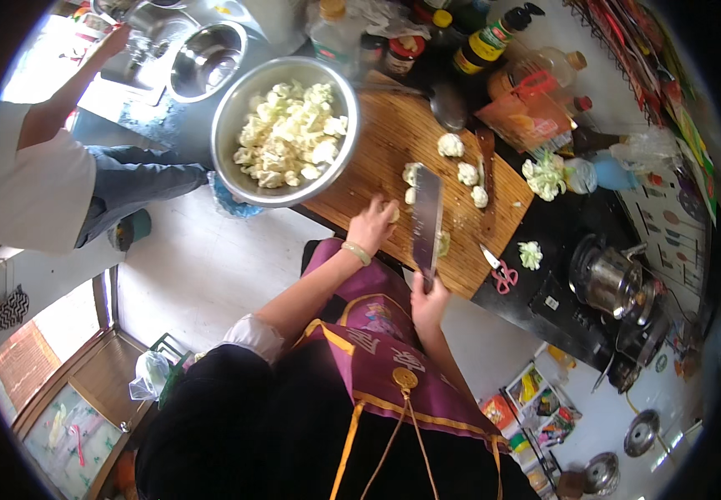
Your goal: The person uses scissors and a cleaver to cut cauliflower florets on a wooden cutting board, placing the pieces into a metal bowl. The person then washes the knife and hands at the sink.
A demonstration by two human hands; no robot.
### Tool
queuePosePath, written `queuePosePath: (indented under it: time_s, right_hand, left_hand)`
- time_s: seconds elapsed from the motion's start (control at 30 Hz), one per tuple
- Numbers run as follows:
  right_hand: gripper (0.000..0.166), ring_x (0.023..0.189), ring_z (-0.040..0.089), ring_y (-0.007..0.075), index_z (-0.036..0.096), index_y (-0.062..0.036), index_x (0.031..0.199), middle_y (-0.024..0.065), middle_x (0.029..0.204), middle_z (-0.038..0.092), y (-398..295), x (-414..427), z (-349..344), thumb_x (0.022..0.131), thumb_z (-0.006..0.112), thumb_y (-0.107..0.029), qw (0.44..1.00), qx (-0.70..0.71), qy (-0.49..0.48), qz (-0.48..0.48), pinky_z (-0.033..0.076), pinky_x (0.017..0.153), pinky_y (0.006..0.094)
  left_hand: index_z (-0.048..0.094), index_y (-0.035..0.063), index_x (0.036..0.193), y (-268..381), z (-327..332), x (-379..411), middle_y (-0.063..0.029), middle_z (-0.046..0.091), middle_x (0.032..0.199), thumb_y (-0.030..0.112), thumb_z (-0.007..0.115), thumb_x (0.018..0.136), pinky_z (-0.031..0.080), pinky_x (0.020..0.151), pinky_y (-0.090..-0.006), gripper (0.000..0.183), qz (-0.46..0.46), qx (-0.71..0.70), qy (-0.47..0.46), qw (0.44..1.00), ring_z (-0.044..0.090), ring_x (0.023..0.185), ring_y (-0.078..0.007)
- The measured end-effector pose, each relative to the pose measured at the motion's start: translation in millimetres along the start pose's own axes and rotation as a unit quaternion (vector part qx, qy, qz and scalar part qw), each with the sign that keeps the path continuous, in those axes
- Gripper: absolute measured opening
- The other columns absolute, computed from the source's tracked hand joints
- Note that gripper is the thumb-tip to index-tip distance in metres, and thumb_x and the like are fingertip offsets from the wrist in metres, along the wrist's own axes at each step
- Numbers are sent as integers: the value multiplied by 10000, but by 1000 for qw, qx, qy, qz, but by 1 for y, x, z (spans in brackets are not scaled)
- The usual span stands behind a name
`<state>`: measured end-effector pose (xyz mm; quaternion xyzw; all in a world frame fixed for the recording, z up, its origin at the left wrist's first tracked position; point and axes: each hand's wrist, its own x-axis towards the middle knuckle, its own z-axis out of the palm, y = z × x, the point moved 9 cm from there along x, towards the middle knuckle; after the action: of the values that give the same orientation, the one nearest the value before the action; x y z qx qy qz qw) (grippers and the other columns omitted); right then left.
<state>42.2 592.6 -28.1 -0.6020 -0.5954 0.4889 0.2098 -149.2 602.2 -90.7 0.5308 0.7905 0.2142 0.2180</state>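
Note:
My right hand (429, 303) grips the handle of a Chinese cleaver (427, 212), its broad blade raised over a bamboo cutting board (373, 137). Just left of the blade, my left hand (372, 225), with a bangle on its wrist, has its fingers around a small pale piece of cauliflower (393, 215), slightly blurred. Partly hidden behind the blade are more cauliflower pieces (410, 195). Several loose florets (467, 174) lie on the right part of the board. A large steel bowl (223, 156) heaped with cut cauliflower florets (288, 134) overlaps the board's left end.
Pink-handled scissors (503, 277) lie at the board's right corner, near a cauliflower chunk (530, 255). A steel pot (613, 287) stands on the stove. Sauce bottles (492, 44) crowd the back. At left, another person (35, 175) reaches toward the sink (154, 44), beside a smaller steel bowl (207, 62).

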Motion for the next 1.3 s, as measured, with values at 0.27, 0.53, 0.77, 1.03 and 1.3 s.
queuePosePath:
  time_s: [0.27,0.53,0.77,1.03,1.3]
  right_hand:
    - [115,437,411,116,595,21,872,61,506,423,15,-15,-68,850,599,-91,992,-44,106,-56,334,422,298]
    - [89,392,390,44,611,0,877,-36,477,425,17,-17,-81,877,580,-83,990,54,133,-3,282,370,243]
    - [97,439,356,66,601,-6,886,-5,496,402,23,-18,-73,849,608,-95,994,18,109,-14,310,418,269]
    - [124,437,365,110,567,6,793,74,509,405,4,-11,-38,833,635,-89,997,14,59,-43,309,421,302]
    - [175,421,493,267,562,12,777,151,519,499,-17,-7,-3,832,626,-142,997,-53,-3,-58,375,438,344]
  left_hand:
    - [537,92,1093,-2,-151,10,-133,496,1168,148,772,667,541,610,-359,489,-38,34,317,947,619,853,-288]
    - [498,101,1208,63,-134,52,-132,520,1118,55,623,765,507,742,-353,462,119,-33,183,975,575,909,-307]
    - [528,84,1105,38,-24,100,-130,551,1082,-17,652,715,423,910,-422,421,112,-94,-5,989,486,1058,-325]
    - [475,80,1111,15,-61,42,-140,593,983,126,731,706,502,716,-410,481,27,-143,36,989,599,852,-369]
    - [502,39,1009,-6,-11,-13,-99,532,916,84,802,608,496,675,-339,503,10,-214,-12,977,579,776,-261]
